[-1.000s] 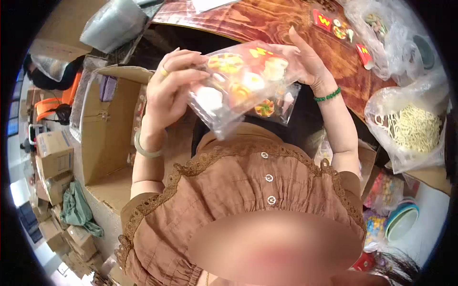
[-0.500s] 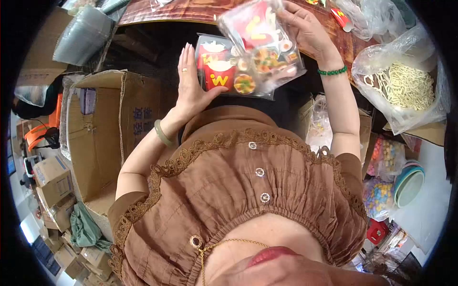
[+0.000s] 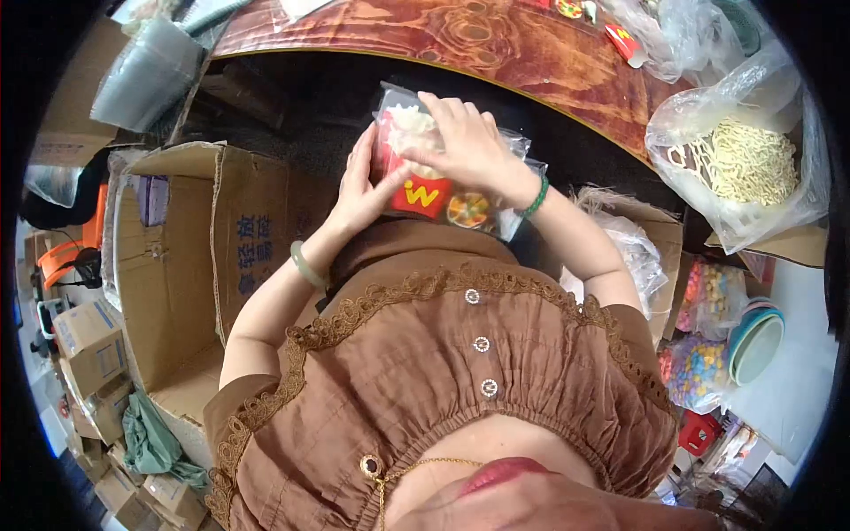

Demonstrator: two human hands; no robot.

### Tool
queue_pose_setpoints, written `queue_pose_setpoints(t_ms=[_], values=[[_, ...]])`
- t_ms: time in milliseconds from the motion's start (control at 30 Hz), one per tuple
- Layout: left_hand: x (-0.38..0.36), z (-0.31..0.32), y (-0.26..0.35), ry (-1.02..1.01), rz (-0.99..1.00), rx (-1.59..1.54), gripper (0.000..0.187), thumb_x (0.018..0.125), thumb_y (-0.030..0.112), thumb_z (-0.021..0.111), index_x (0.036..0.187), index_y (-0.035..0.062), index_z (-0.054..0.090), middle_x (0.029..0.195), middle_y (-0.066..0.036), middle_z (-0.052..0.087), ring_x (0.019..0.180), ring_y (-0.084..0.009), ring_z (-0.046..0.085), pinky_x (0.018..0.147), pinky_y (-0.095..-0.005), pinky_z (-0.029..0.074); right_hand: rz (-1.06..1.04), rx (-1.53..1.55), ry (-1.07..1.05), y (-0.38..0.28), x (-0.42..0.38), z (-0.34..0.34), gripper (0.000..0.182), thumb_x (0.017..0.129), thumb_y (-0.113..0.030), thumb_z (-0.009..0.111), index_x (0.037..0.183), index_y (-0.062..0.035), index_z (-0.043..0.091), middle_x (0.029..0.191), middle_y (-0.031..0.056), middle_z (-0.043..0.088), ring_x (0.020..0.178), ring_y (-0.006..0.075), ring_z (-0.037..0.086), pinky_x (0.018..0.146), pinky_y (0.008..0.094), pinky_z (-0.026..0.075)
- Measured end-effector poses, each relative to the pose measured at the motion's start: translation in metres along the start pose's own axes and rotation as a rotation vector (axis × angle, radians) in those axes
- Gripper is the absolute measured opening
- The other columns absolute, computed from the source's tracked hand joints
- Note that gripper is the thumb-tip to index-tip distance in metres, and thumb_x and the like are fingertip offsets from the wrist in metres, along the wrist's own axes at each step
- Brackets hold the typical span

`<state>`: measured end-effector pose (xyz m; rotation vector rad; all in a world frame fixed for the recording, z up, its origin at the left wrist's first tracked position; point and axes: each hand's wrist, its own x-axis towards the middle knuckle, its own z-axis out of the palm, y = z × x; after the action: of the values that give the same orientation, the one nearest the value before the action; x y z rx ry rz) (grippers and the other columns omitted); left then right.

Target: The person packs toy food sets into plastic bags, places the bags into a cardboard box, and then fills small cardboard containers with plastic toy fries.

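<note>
A small stack of clear plastic packets [image 3: 419, 196] is held at my lap, below the table edge. Through the film show red fries-box shapes with a yellow letter, a white piece, and a round food-like piece [image 3: 468, 210]. My left hand [image 3: 361, 184] grips the stack's left edge, thumb across the front. Across the upper part lies my right hand [image 3: 469, 146], fingers stretched out and palm down, covering some of the contents. How many packets overlap cannot be made out.
The wood-grain table [image 3: 460, 35] curves ahead, with a small red fries-box piece [image 3: 625, 44] on it. At right, a clear bag holds cream noodle-like strands [image 3: 748, 159]. An open cardboard box [image 3: 177, 274] stands at left; bags of colourful pieces [image 3: 704, 367] sit lower right.
My right hand has brought its raised packet down onto the others and now lies flat over them. The stack sits slightly lower, nearer my body. My left hand stays at the left edge.
</note>
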<state>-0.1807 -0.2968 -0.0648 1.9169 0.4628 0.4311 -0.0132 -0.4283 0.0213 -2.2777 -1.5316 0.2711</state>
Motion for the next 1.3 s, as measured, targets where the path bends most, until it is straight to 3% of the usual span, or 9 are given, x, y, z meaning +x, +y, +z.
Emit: queue_pose_setpoints(t_ms=[167,300,367,433,600,800,933,1100,1300], values=[[-0.004,-0.006,0.017,-0.068,0.040,0.453,0.094,0.076,0.047,0.072,0.141,-0.0043,0.027,0.138,-0.027,0.038,0.128,-0.0395,0.037,0.106,-0.0460,0.029,0.011,0.181,-0.121,0.030,0.017,0.022,0.074,0.083,-0.057,0.057,0.133,-0.0032,0.045,0.126,0.0198,0.052,0.115,0.0356,0.050,0.093,0.0466,0.040],[0.015,-0.027,0.073,-0.160,-0.155,0.106,0.096,0.070,0.049,0.076,0.137,-0.0058,0.034,0.134,-0.028,0.044,0.125,-0.0399,0.043,0.104,-0.0437,0.035,-0.226,0.283,0.013,0.035,0.033,-0.014,0.055,0.087,-0.046,0.058,0.124,-0.0042,0.055,0.126,0.0165,0.054,0.116,0.0322,0.050,0.093,0.0429,0.040],[0.022,-0.036,0.058,-0.111,-0.155,0.321,0.096,0.070,0.048,0.076,0.137,-0.0075,0.034,0.135,-0.029,0.042,0.128,-0.0399,0.040,0.107,-0.0433,0.033,-0.135,0.549,0.016,0.026,0.052,-0.051,0.040,0.086,-0.031,0.066,0.111,-0.0003,0.063,0.102,0.0142,0.065,0.089,0.0216,0.063,0.078,0.0310,0.049],[0.045,-0.058,0.065,-0.059,-0.098,0.322,0.089,0.074,0.044,0.074,0.135,-0.0081,0.037,0.137,-0.030,0.040,0.131,-0.0391,0.037,0.109,-0.0430,0.031,-0.083,0.739,-0.003,0.024,0.086,-0.067,0.035,0.088,-0.025,0.066,0.111,0.0010,0.062,0.083,0.0033,0.065,0.074,0.0073,0.057,0.070,0.0239,0.047],[0.166,-0.126,0.025,0.360,0.239,0.397,0.063,0.083,0.033,0.067,0.131,-0.0017,0.044,0.136,-0.029,0.041,0.127,-0.0421,0.038,0.106,-0.0457,0.032,-0.222,0.684,-0.061,-0.011,0.239,-0.085,0.035,0.088,-0.030,0.065,0.112,-0.0041,0.065,0.082,0.0035,0.066,0.075,0.0089,0.059,0.068,0.0247,0.049],[0.292,-0.215,-0.057,0.771,0.189,0.645,0.059,0.085,0.021,0.058,0.132,-0.0076,0.038,0.138,-0.034,0.033,0.129,-0.0511,0.028,0.110,-0.0532,0.023,-0.476,0.468,0.054,-0.076,0.442,-0.024,0.035,0.084,-0.035,0.070,0.103,-0.0056,0.070,0.095,0.0106,0.070,0.088,0.0178,0.065,0.078,0.0299,0.050],[0.312,-0.250,-0.103,0.753,0.031,0.638,0.063,0.087,0.020,0.053,0.135,-0.0123,0.029,0.142,-0.035,0.026,0.133,-0.0500,0.021,0.112,-0.0512,0.017,-0.364,0.237,0.068,-0.100,0.515,0.027,0.039,0.076,-0.045,0.074,0.099,-0.0131,0.073,0.095,0.0133,0.070,0.084,0.0229,0.066,0.078,0.0314,0.052],[0.308,-0.251,-0.100,0.737,0.005,0.522,0.065,0.089,0.020,0.050,0.139,-0.0113,0.022,0.144,-0.033,0.023,0.136,-0.0458,0.018,0.114,-0.0494,0.014,-0.310,0.052,0.085,-0.103,0.557,0.064,0.047,0.068,-0.063,0.071,0.091,-0.0224,0.075,0.089,0.0066,0.071,0.102,0.0241,0.059,0.091,0.0451,0.026],[0.305,-0.250,-0.093,0.731,-0.029,0.498,0.065,0.089,0.020,0.052,0.140,-0.0086,0.023,0.145,-0.030,0.022,0.137,-0.0446,0.018,0.114,-0.0489,0.016,-0.320,0.180,-0.085,-0.094,0.570,0.061,0.045,0.069,-0.060,0.072,0.092,-0.0206,0.075,0.093,0.0042,0.071,0.101,0.0227,0.061,0.093,0.0513,0.027]])
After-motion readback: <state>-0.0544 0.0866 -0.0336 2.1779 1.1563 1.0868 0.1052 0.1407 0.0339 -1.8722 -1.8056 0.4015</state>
